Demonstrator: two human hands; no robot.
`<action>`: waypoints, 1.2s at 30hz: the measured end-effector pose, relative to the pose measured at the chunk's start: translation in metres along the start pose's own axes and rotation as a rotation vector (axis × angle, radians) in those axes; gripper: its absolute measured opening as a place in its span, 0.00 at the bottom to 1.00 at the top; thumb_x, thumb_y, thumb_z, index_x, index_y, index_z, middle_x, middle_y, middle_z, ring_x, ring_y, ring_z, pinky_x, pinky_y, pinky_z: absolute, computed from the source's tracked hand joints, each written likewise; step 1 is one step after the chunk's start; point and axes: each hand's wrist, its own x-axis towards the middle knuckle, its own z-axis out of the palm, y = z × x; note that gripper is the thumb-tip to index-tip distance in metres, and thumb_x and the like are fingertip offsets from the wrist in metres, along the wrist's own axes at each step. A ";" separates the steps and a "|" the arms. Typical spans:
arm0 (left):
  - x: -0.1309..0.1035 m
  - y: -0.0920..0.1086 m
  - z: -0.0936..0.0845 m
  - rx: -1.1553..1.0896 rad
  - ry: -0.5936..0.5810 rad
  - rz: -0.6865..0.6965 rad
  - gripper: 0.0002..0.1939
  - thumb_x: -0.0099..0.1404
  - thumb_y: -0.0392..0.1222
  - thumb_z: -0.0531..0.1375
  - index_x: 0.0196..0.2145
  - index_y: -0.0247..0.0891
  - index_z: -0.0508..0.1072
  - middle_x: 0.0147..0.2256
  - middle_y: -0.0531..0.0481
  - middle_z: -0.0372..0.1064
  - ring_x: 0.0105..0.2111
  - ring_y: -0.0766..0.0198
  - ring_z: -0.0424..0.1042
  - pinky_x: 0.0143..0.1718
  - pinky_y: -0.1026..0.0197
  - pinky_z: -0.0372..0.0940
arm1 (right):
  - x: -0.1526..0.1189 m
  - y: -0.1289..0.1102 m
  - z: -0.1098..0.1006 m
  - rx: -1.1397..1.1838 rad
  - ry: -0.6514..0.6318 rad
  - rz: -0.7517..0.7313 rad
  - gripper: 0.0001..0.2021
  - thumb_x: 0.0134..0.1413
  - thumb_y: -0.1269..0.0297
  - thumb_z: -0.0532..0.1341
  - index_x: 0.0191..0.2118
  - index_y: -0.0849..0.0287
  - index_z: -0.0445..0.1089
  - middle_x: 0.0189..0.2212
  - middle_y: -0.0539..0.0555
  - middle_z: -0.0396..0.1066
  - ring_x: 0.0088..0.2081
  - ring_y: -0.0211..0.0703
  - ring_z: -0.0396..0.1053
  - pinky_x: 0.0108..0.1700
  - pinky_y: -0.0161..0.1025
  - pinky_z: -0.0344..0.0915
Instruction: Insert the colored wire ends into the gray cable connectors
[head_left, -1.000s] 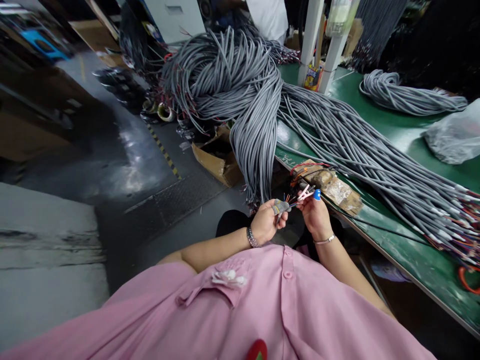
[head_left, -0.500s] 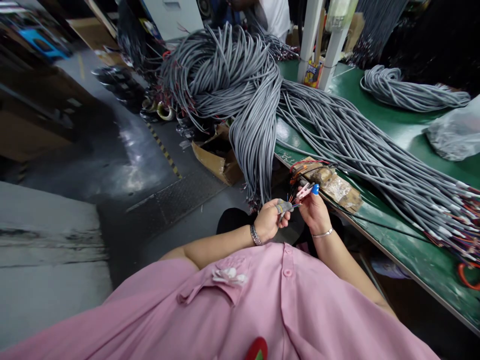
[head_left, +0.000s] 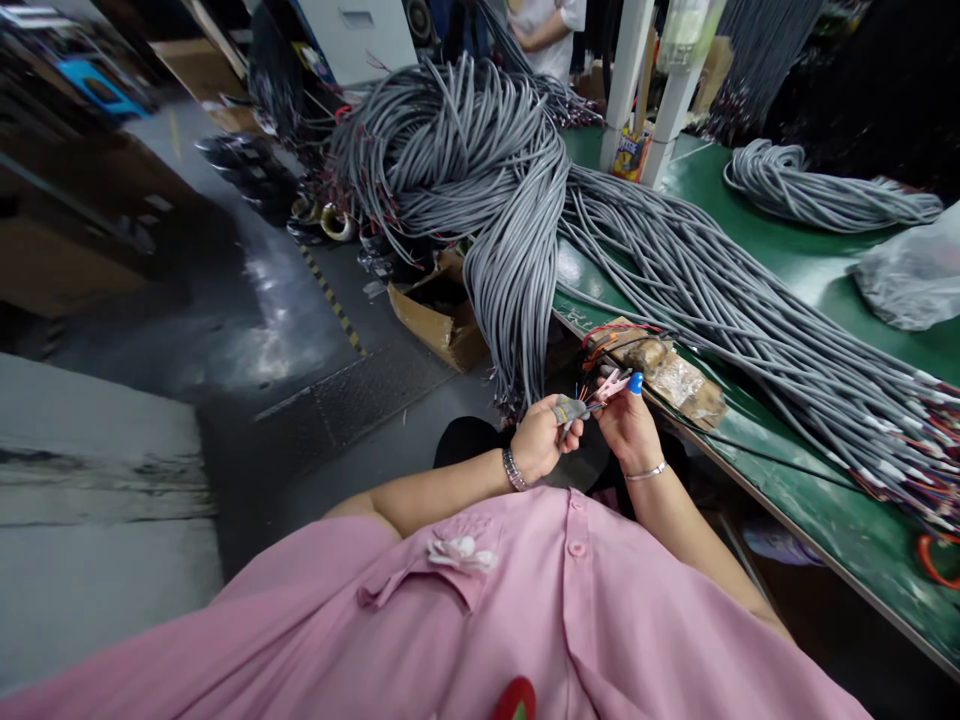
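My left hand (head_left: 545, 436) is closed on a grey cable end, its fingers partly wrapped in grey covering. Thin coloured wires (head_left: 585, 400) fan out of that end toward the other hand. My right hand (head_left: 628, 425), with a blue cover on one fingertip, grips a small pink clip-like tool (head_left: 612, 384) close to the wires. Both hands are near each other, in front of the bench edge. Just beyond them a wooden block with brown tape and clear wrap (head_left: 679, 383) rests on the edge, with red, orange and black wires at its left end.
Long bundles of grey cable (head_left: 720, 290) cover the green bench (head_left: 844, 520), and one large bundle (head_left: 517, 270) hangs over its left end. An open cardboard box (head_left: 435, 330) is on the floor. A plastic bag (head_left: 911, 270) lies at right. A person (head_left: 551, 35) is at the back.
The view has shifted slightly, so the background sits a little lower. The person at the back now shows a forearm. Both hands keep their hold, with hardly any movement.
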 end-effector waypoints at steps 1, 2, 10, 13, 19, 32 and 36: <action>-0.001 0.000 0.001 0.003 -0.004 0.003 0.10 0.52 0.43 0.62 0.29 0.36 0.67 0.18 0.54 0.66 0.13 0.71 0.62 0.13 0.69 0.50 | 0.000 0.000 0.000 -0.011 -0.007 0.000 0.17 0.47 0.45 0.65 0.32 0.54 0.72 0.31 0.48 0.74 0.29 0.35 0.68 0.31 0.34 0.66; -0.002 0.001 0.001 0.007 -0.009 0.005 0.10 0.52 0.43 0.63 0.29 0.36 0.67 0.18 0.54 0.66 0.13 0.71 0.62 0.13 0.69 0.50 | -0.001 0.001 0.000 -0.020 -0.014 -0.001 0.17 0.48 0.44 0.64 0.32 0.54 0.72 0.31 0.48 0.74 0.28 0.35 0.67 0.31 0.34 0.66; -0.009 0.000 -0.007 0.118 -0.038 0.058 0.11 0.55 0.45 0.63 0.29 0.36 0.66 0.19 0.55 0.67 0.13 0.72 0.63 0.14 0.69 0.48 | -0.006 -0.001 -0.010 -0.038 -0.045 0.099 0.22 0.48 0.37 0.59 0.29 0.53 0.70 0.33 0.51 0.73 0.29 0.38 0.67 0.33 0.36 0.67; -0.009 0.001 -0.014 0.175 -0.026 0.105 0.11 0.56 0.45 0.62 0.29 0.36 0.66 0.19 0.55 0.67 0.13 0.72 0.64 0.13 0.69 0.49 | -0.015 -0.005 -0.011 -0.134 -0.101 0.194 0.22 0.45 0.38 0.62 0.33 0.53 0.72 0.35 0.52 0.74 0.30 0.39 0.67 0.33 0.38 0.67; -0.008 0.000 -0.020 0.303 -0.035 0.161 0.12 0.57 0.47 0.62 0.28 0.36 0.66 0.20 0.54 0.68 0.14 0.71 0.66 0.14 0.69 0.52 | -0.033 -0.006 0.000 -0.431 -0.181 0.144 0.15 0.46 0.54 0.69 0.38 0.57 0.74 0.32 0.52 0.72 0.31 0.38 0.66 0.36 0.37 0.65; -0.006 -0.003 -0.029 0.503 -0.259 0.016 0.15 0.56 0.49 0.63 0.27 0.34 0.67 0.19 0.53 0.68 0.14 0.70 0.65 0.14 0.69 0.55 | -0.040 0.003 0.008 -0.534 -0.123 0.010 0.07 0.44 0.62 0.69 0.30 0.58 0.74 0.26 0.48 0.70 0.27 0.36 0.63 0.33 0.36 0.60; -0.009 -0.005 -0.029 0.596 -0.334 -0.095 0.16 0.56 0.50 0.63 0.23 0.34 0.67 0.17 0.52 0.66 0.13 0.71 0.65 0.14 0.70 0.57 | -0.043 0.006 0.010 -0.547 -0.134 0.035 0.08 0.44 0.62 0.69 0.28 0.57 0.72 0.22 0.46 0.67 0.24 0.34 0.61 0.29 0.34 0.58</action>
